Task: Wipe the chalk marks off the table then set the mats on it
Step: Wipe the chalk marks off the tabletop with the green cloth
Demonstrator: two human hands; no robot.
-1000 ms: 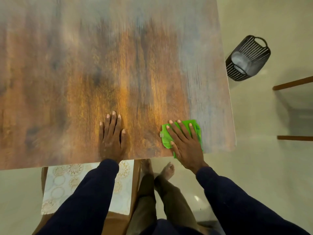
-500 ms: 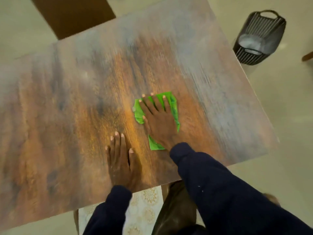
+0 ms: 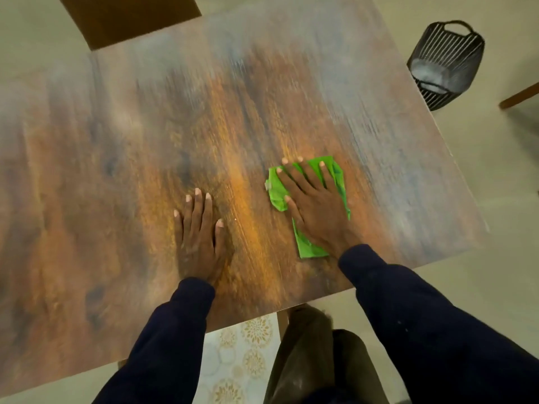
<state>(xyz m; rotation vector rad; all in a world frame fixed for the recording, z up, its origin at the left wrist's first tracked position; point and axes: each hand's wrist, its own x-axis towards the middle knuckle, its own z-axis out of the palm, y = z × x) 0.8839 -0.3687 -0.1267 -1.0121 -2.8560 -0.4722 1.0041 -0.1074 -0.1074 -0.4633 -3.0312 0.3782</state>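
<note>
We look down at a big brown wooden desk (image 3: 116,176) that fills most of the frame. Our right hand (image 3: 316,211) lies flat on a green cloth (image 3: 277,191), a little right of the middle of the frame. Its fingers (image 3: 293,182) are spread wide and pressed down on the cloth, not curled around it. The cloth sticks out past the fingertips at the top, past the thumb on the left, and below the palm near the wrist. The cloth lies flat on the desk under the hand.

Our left hand (image 3: 199,234) rests flat on the bare wood, just left of the middle of the frame. Its fingers (image 3: 192,211) are straight and close together, with the thumb a little apart. It holds nothing. The two hands are near each other but do not touch, and a strip of orange-brown wood shows between them.

Both arms wear dark blue sleeves (image 3: 423,322) that come up from the bottom of the frame.

The desk top looks pale and hazy near the upper edge and the right side. The picture is blurry there, so we cannot tell if that is chalk.

Below the desk edge, at the bottom middle, we see a pale mat (image 3: 242,360) with gold flower rings. A black basket (image 3: 446,59) stands on the floor at the upper right.
</note>
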